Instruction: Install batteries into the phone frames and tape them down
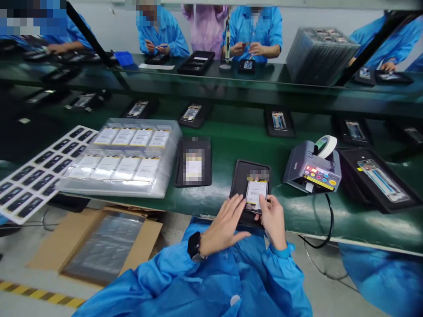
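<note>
Blue, glossy coat fabric (211, 281) lies nearest my view. My left hand (228, 219) is spread, fingertips by the left edge of a slim, dark-framed open phone (258, 176) over a black rectangular tray (240, 177); my right hand (272, 219) pinches its lower right edge, thumb on the white, yellow-edged battery (254, 193). Uneven thumb pressure, I judge, could skew the battery or tip the phone. I can't read the battery's print or the red digits on the grey plastic tape dispenser (299, 169).

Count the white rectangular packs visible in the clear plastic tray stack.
8 white rectangular packs: four across the back row and four across the front row of the clear plastic tray stack. Lower layers may hide more.
</note>
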Tool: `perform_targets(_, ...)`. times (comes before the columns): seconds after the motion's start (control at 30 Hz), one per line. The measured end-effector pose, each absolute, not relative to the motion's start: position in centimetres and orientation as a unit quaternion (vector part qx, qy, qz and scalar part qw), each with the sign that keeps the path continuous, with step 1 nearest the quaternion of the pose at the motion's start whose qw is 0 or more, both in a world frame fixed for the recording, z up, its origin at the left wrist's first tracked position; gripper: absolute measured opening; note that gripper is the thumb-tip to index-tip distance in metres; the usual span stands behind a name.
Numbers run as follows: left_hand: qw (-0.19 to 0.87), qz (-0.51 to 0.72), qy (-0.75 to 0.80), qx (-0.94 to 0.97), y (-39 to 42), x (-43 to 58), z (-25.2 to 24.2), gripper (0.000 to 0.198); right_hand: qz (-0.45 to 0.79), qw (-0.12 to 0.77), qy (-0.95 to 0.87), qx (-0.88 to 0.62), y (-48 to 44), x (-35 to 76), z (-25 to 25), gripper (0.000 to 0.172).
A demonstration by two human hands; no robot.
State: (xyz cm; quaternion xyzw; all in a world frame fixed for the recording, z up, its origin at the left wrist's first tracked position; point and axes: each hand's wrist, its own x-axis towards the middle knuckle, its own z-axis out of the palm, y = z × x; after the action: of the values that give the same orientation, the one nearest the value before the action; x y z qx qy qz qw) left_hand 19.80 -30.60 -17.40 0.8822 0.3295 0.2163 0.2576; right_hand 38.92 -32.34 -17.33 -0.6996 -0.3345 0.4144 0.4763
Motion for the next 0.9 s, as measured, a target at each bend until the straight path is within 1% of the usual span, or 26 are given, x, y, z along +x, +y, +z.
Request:
perform_targets(0.07, 0.195, 0.169, 0.324, 0.910, -32.0, 19.7, -18.6, 0.091, 0.372, 0.416, -0.379, -0.738, -32.1, 39.4, -17.9, 0.054)
perform_targets(0.17, 0.122, 0.150, 0.359, 0.913, -32.5, 20.3, -20.4, 0.076, 0.308, 0.324, -0.454, -0.771, -31.5, 39.5, -17.9, 0.046)
perform_targets(0.27, 0.097, 0.145, 0.384, 0.907, -31.3, 20.8, -21.1, 0.067, 0.198, 0.231, -0.530, -0.792, -30.7, 39.1, -16.9, 0.041)
perform_targets(0.33, 0.100, 0.146, 0.403, 0.898, -29.3, 21.1, -21.0, 0.066, 0.110, 0.201, -0.556, -0.799, -30.1, 39.0, -15.9, 0.040)
perform_targets(0.4, 0.113, 0.149, 0.429, 0.884, -25.8, 21.4, -20.6, 0.065, 0.043, 0.228, -0.561, -0.795, -29.6, 39.2, -15.2, 0.043)
perform_targets(0.47, 0.129, 0.138, 0.458, 0.869, -20.9, 22.0, -19.6, 0.064, 0.020, 0.289, -0.558, -0.778, -29.3, 39.7, -15.2, 0.046)
perform_targets(0.57, 0.137, 0.086, 0.504, 0.849, -11.7, 22.7, -17.4, 0.057, 0.057, 0.349, -0.558, -0.751, -29.6, 40.3, -16.8, 0.048)
perform_targets(0.7, 0.134, 0.059, 0.514, 0.845, -0.8, 22.8, -14.0, 0.046, 0.097, 0.363, -0.563, -0.736, -31.5, 40.6, -20.1, 0.041)
perform_targets(0.8, 0.136, 0.039, 0.529, 0.837, 4.0, 22.5, -12.0, 0.041, 0.112, 0.385, -0.559, -0.726, -32.0, 40.2, -20.9, 0.033)
perform_targets(0.9, 0.147, 0.035, 0.543, 0.826, 6.3, 21.6, -10.1, 0.041, 0.125, 0.426, -0.549, -0.708, -28.4, 39.6, -19.4, 0.027)
